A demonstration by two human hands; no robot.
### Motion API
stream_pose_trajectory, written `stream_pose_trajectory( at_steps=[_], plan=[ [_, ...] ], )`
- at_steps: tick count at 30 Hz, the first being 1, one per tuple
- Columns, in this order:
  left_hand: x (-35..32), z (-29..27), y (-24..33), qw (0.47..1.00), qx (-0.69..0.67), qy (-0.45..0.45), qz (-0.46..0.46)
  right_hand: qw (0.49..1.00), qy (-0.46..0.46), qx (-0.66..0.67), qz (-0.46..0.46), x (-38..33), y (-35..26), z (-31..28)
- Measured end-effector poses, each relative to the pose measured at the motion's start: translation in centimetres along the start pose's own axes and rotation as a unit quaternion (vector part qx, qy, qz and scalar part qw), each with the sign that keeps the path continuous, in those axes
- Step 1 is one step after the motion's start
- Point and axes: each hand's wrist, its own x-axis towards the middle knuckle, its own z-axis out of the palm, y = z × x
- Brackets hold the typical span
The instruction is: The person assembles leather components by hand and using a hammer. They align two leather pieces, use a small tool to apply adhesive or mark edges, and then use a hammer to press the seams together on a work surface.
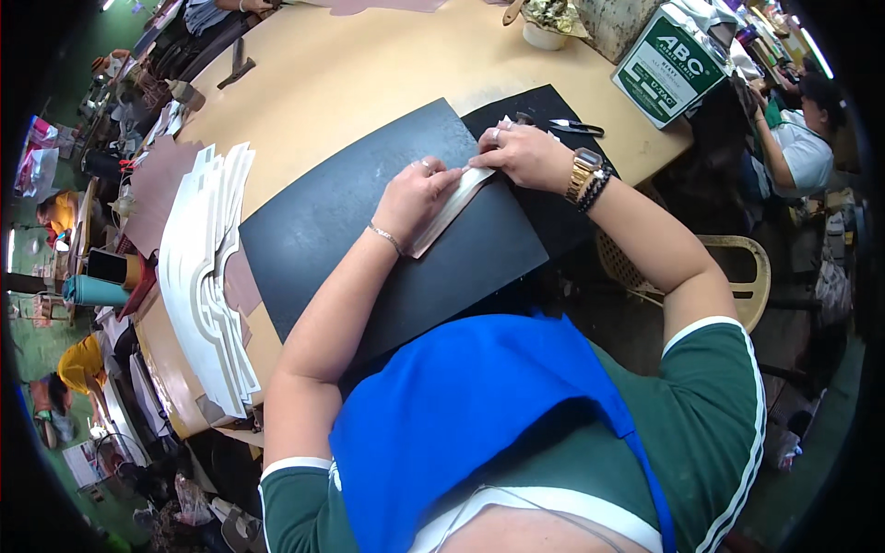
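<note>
Green-and-white can (671,66): one, standing by the right corner of the surface (341,74); you cannot see inside it
White tub (544,37): one, at the surface's far edge, left of the can, with a crusty yellowish mass heaped at its mouth
Strip (444,217): one, pale with a brown edge, lying slantwise under your fingers on the large black board (341,198), toward that board's right side
Left grip (412,198): your thumb and fingertips are pinched on the strip's upper part
Right grip (527,155): your thumb and forefinger are closed on the strip's far end, almost meeting your left thumb
Boards: two, the large one overlapping the small black board (536,100) on its right
Tools: one hammer (239,70) near the surface's far left edge, one cutter (577,127) on the small black board
White pieces (198,263): a fanned stack, too overlapped to count, along the surface's left edge over maroon sheets (159,198)
Open room: you have bare surface between hammer and tub; the large board's left corner lies close to the stack
</note>
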Motion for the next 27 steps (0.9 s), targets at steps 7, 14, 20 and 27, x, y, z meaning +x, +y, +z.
stream_pose_trajectory(
  at_steps=[7, 14, 20, 27],
  plan=[
    [4.0, 0.3, -3.7, 0.988, 0.040, 0.094, -0.120, 0.936, 0.051, -0.017, 0.348, -8.8, -0.1, -1.8],
    [4.4, -0.5, -4.8, 0.983, -0.034, 0.050, -0.171, 0.883, 0.034, 0.099, 0.458, -10.1, -0.9, -2.5],
    [3.6, -1.4, -5.0, 0.979, -0.058, 0.048, -0.189, 0.889, 0.139, 0.273, 0.340, -0.3, -2.8, -0.8],
    [2.8, -2.7, -5.5, 0.981, -0.033, 0.004, -0.190, 0.909, 0.021, 0.207, 0.360, 2.3, -2.6, 0.3]
  ],
)
